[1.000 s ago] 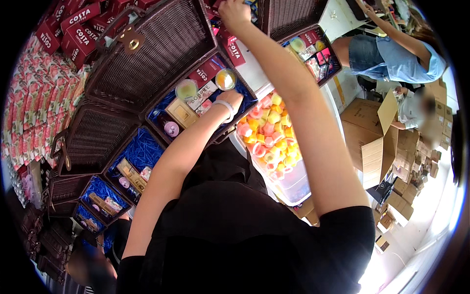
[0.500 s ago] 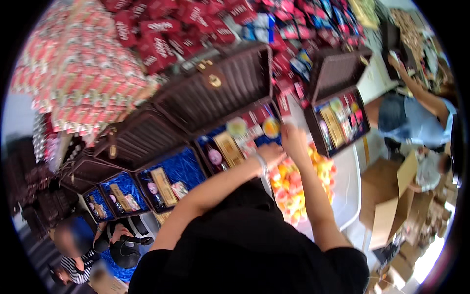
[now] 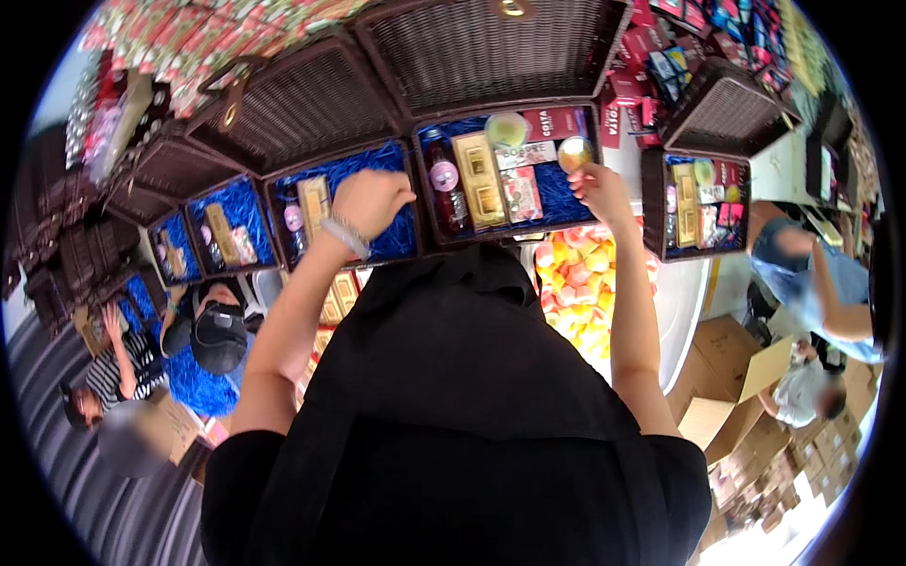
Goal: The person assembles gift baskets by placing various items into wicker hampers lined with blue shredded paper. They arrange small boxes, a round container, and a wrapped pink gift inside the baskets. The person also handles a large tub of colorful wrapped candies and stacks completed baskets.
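Note:
Before me lies an open brown wicker hamper (image 3: 510, 229) lined with blue shredded filler. It holds a bottle of dark red drink (image 3: 444, 179), a gold box (image 3: 481, 184), a maroon box (image 3: 555, 124), small printed packs (image 3: 525, 193) and a round pale-green cup (image 3: 508, 130). At its right side, my right hand (image 3: 607, 195) has its fingertips closed on the lower edge of a round yellow cup (image 3: 575, 154). Over the neighbouring hamper (image 3: 406, 247) to the left, my left hand (image 3: 373, 203) has curled fingers; its palm is hidden.
Under my right forearm, a white tub (image 3: 681, 283) holds many orange and yellow cups (image 3: 580, 283). More filled hampers stand left, and another (image 3: 698, 253) right. Behind are piles of maroon boxes (image 3: 642, 47) and pink packs (image 3: 217, 28). Co-workers and a carton (image 3: 722, 354) are nearby.
My view has shifted. My left hand has moved left from the middle hamper to over the neighbouring one. My right hand has moved from near the hamper's right edge to the yellow cup.

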A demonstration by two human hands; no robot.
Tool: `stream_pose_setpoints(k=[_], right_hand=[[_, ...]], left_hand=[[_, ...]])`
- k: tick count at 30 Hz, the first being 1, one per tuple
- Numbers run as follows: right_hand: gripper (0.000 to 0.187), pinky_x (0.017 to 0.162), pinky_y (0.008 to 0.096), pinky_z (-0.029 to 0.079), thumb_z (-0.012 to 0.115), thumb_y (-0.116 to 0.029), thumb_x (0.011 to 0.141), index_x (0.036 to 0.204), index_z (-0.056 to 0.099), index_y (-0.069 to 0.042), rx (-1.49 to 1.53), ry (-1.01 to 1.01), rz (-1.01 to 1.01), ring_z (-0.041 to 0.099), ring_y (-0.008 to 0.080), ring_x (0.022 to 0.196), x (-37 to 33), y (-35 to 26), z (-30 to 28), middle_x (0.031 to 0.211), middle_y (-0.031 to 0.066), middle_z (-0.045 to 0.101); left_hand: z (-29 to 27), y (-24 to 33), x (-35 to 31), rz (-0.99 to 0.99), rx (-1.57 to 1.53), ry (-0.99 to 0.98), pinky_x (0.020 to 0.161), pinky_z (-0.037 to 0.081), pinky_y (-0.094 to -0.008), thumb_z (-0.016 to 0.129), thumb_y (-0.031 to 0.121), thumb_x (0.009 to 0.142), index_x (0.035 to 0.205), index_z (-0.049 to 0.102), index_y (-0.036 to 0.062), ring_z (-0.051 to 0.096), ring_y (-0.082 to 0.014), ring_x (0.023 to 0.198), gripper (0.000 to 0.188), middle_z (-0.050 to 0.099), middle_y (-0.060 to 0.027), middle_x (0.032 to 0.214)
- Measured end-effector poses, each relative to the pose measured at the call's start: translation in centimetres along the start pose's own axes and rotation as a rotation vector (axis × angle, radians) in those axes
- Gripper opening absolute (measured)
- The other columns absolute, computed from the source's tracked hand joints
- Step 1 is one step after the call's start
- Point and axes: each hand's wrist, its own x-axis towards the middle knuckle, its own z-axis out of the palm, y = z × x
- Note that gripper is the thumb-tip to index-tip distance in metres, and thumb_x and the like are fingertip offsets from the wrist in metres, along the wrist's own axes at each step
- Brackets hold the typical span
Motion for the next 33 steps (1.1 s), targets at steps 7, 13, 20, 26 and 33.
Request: stream_pose_setpoints(k=[7, 13, 20, 26, 33], right_hand=[[0.009, 0.064, 0.044, 0.048, 0.054, -0.011, 0.078, 0.081, 0.061, -0.007, -0.578, 0.64, -0.19, 0.062, 0.033, 0.076, 3.4, -6.3, -8.0, 0.075, 0.0129, 0.063], [0.017, 0.063, 0.0412, 0.049, 0.061, -0.021, 0.075, 0.081, 0.067, -0.007, -1.614, 0.257, -0.142, 0.061, 0.0271, 0.081, 10.8, -4.6, -13.6, 0.081, 0.0076, 0.065], [0.018, 0.078, 0.039, 0.035, 0.055, -0.023, 0.076, 0.081, 0.069, -0.013, -1.441, 0.494, -0.252, 0.051, 0.0192, 0.104, 12.8, -6.6, -13.9, 0.084, 0.0015, 0.065], [0.023, 0.071, 0.0441, 0.049, 0.051, -0.022, 0.075, 0.074, 0.067, -0.005, -0.8, 0.56, -0.032, 0.065, 0.0336, 0.067, 6.9, -11.1, -17.3, 0.073, 0.0202, 0.065], [0.013, 0.062, 0.0407, 0.046, 0.066, -0.017, 0.071, 0.079, 0.065, -0.007, -0.648, -0.473, -0.347, 0.062, 0.0297, 0.07, 2.6, -6.2, -7.1, 0.067, 0.0124, 0.062]], left_hand=[[9.6, 8.9, 6.0, 0.611, -0.023, 0.127, 0.083, 0.047, -0.0353, 0.051, 0.015, 0.08, 0.099, 0.06, 0.0108, 0.056, -0.022, 0.101, 0.021, 0.059, -0.0051, 0.106], [14.7, 9.8, 8.8, 0.635, 0.134, -0.062, 0.076, 0.048, -0.0308, 0.05, 0.016, 0.079, 0.089, 0.063, 0.0137, 0.053, -0.0204, 0.096, 0.017, 0.055, -0.0017, 0.096], [13.2, 8.6, 8.2, 0.452, -0.397, -0.053, 0.083, 0.047, -0.0367, 0.058, 0.005, 0.078, 0.097, 0.062, 0.0065, 0.055, -0.0274, 0.099, 0.019, 0.057, -0.0089, 0.107], [11.6, 7.4, 9.4, 0.266, -0.693, 0.04, 0.07, 0.051, -0.0254, 0.056, 0.0, 0.084, 0.101, 0.061, 0.0022, 0.065, -0.0147, 0.077, 0.018, 0.064, -0.0091, 0.098], [9.8, 9.3, 11.4, 0.1, -1.277, -0.088, 0.086, 0.049, -0.0292, 0.068, 0.004, 0.077, 0.121, 0.048, -0.0021, 0.058, -0.0175, 0.102, 0.049, 0.061, -0.0126, 0.107]])
